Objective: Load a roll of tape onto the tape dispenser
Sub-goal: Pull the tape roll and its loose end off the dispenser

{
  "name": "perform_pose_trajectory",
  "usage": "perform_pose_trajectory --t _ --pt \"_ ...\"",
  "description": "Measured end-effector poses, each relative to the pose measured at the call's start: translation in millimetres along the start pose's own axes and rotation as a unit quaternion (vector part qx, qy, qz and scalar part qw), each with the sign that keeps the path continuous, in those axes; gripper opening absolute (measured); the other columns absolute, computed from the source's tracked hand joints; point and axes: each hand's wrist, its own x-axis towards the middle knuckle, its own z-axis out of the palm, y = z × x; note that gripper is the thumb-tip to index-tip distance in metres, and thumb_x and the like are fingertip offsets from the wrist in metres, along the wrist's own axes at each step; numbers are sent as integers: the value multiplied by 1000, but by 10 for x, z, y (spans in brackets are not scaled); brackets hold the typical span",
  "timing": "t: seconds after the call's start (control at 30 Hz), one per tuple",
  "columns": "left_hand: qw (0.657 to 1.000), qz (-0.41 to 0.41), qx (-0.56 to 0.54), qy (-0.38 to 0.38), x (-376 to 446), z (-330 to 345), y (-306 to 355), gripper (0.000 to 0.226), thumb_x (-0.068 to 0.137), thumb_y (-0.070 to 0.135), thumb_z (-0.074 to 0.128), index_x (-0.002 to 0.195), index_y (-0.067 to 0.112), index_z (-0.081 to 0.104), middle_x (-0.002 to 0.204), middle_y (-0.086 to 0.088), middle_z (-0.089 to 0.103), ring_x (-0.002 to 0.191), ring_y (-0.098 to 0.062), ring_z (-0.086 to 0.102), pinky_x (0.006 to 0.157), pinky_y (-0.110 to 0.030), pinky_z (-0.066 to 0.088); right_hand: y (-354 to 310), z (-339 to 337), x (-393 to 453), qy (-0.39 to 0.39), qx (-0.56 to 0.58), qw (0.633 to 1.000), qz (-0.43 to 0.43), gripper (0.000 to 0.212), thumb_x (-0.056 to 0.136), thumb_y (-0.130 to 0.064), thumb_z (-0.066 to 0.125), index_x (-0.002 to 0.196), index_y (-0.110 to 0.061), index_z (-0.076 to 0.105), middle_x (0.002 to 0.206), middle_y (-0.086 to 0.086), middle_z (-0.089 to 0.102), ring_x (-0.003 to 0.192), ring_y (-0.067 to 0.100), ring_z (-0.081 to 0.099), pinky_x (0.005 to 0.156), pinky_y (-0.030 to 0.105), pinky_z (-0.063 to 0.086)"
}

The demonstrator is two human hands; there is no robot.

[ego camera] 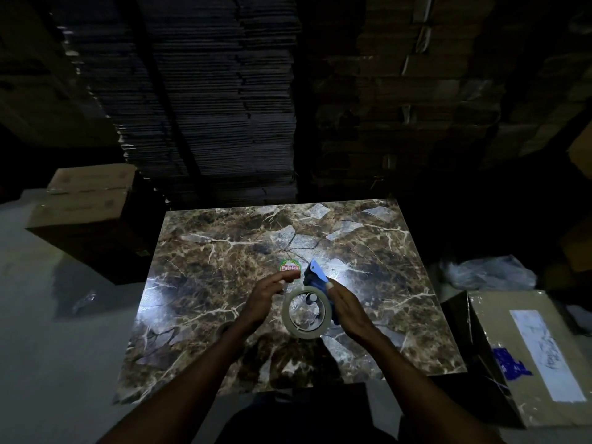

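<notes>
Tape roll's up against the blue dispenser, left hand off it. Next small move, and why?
Probably bring the left hand back to the tape roll and press it onto the hub. The right hand holds the blue dispenser above the marble table, the roll looks off-centre on the hub, and the left hand is open beside it.

Above the marbled worktop point(224, 251), the right hand point(347, 310) grips a blue tape dispenser point(315, 277) with a roll of tape point(306, 312) against it. The left hand point(267, 294) hovers just beside the roll, fingers loosely curled. A cardboard box point(525, 354) sits at the right.
</notes>
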Motion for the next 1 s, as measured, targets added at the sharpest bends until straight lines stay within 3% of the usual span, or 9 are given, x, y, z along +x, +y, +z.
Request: perform_pose_trajectory --t 0.13,0.2,0.3,0.4,0.5,0.57,0.77,0.93,1.0 --pt "999 -23 -17 -28 10 10 -46 41 83 18 46 108 29 77 121 8 73 113 -10 65 92 -34 47 -11 -4 -43 -6 7 1000 -6 36 109 -26 33 131 -20 60 78 -24 69 61 -11 60 59 7 42" --pt "999 -23 -13 -22 16 6 -80 39 82 17 47 105 20 79 114 6 76 106 -13 68 88 -36 48 -8 -5 -48 -3 2 1000 -5 37 109 -28 32 131 -20 60 90 -22 72 74 -9 65 67 9 46" --pt "1000 -17 -1 -9 17 0 -81 40 78 14 48 105 4 76 102 8 78 97 -10 69 84 -32 50 54 -9 -24 4 -7 1000 3 41 105 -47 34 132 -29 60 123 -6 68 110 10 66 93 37 51" --pt "1000 6 19 -10 11 -24 -84 38 74 5 50 103 -5 73 96 13 78 92 -2 69 79 -20 53 114 -9 -22 10 -4 1000 -1 43 103 -51 36 132 -31 60 130 -5 66 120 15 63 105 49 47" --pt "999 19 50 -1 15 -51 -125 22 89 -8 55 104 -7 72 108 -3 77 105 -16 70 87 -23 54 72 8 -34 6 -3 1000 1 41 105 -47 36 131 -28 60 129 -2 66 121 18 63 106 53 46" --pt "997 29 74 1 25 -65 -132 20 93 -8 58 104 -3 73 113 -11 75 110 -25 69 91 -29 55 19 24 -53 1 6 1000 5 39 105 -45 35 131 -29 61 129 -1 67 120 18 63 105 52 47" --pt "994 32 100 -16 38 -94 -94 30 88 9 67 88 37 77 97 17 76 100 -15 71 87 -32 53 -36 51 -79 -2 30 999 12 35 108 -32 34 123 -37 64 125 -4 69 117 14 65 101 39 50" --pt "993 26 111 -15 59 -111 -119 24 87 0 70 86 23 77 87 18 77 85 0 68 76 -19 51 -19 43 -52 6 54 998 32 29 107 -29 36 115 -45 58 121 -13 66 102 -9 66 83 13 52" --pt "993 23 118 -10 67 -118 -131 21 87 -1 70 85 19 77 85 18 76 82 2 68 74 -16 51 -42 45 -48 -3 45 998 32 29 106 -32 37 121 -39 61 120 -10 68 105 -2 67 87 19 52"
